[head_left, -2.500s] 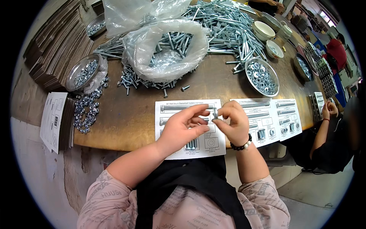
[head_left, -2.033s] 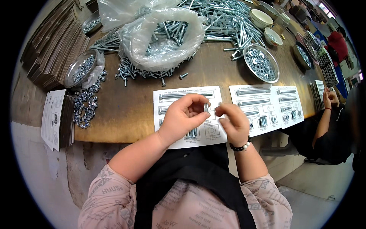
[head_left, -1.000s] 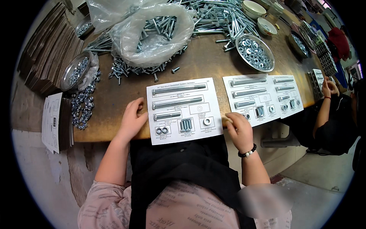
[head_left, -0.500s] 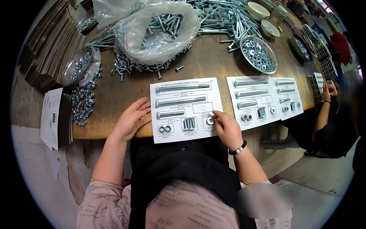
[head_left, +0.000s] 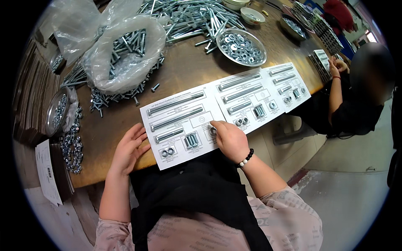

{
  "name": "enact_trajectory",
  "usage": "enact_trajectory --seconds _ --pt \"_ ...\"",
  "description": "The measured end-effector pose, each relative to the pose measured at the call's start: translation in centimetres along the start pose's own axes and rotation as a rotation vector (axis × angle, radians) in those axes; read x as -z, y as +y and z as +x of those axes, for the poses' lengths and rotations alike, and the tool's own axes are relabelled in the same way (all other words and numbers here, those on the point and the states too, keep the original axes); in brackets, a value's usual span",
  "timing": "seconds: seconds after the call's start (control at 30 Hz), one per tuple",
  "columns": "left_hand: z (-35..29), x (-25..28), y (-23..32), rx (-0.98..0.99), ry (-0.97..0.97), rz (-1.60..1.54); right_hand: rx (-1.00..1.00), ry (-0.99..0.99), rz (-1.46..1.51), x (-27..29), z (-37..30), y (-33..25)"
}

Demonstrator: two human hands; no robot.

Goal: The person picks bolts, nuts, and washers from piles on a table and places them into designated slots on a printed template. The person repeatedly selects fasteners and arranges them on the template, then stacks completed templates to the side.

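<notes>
A white printed card (head_left: pixel 184 102) lies at the table's front edge with long hex bolts (head_left: pixel 176 119), several short bolts (head_left: pixel 191 141) and two nuts (head_left: pixel 168 152) on its outlined boxes. My left hand (head_left: pixel 130 148) rests by the card's left edge, fingers spread and holding nothing. Over the card's lower right, my right hand (head_left: pixel 230 140) has its thumb and fingertips drawn together beside a washer (head_left: pixel 213 131), partly covering it. Whatever is between those fingertips is hidden. Two similar cards (head_left: pixel 251 119) with hardware lie to the right, overlapping in a row.
A metal bowl of washers (head_left: pixel 243 49) stands behind the cards. A plastic bag of bolts (head_left: pixel 94 65) sits among heaped bolts (head_left: pixel 184 25). Loose nuts (head_left: pixel 72 146) and a bowl of nuts (head_left: pixel 50 115) are at left, near stacked cardboard (head_left: pixel 31 96). Another person's hand (head_left: pixel 336 67) works at right.
The whole view has turned, so the table's contents appear shifted left. My right fingertips have come down closer over the washer; my left hand stays by the card's edge.
</notes>
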State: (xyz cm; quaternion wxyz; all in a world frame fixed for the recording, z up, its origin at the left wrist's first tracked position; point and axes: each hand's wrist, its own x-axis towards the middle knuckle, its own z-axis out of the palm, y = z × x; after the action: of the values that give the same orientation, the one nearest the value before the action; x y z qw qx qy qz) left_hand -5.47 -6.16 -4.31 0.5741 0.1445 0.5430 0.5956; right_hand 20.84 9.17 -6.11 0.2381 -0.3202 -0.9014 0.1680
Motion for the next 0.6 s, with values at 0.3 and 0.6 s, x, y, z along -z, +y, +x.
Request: enact_trajectory --seconds 0.3,0.6 --pt "0.5 -0.3 -0.1 -0.008 -0.06 0.018 -0.054 0.004 -0.038 0.0 0.0 0.6" --pt "2.6 -3.1 -0.6 0.008 -0.132 0.1 -0.188 0.028 -0.101 0.8 0.0 2.9"
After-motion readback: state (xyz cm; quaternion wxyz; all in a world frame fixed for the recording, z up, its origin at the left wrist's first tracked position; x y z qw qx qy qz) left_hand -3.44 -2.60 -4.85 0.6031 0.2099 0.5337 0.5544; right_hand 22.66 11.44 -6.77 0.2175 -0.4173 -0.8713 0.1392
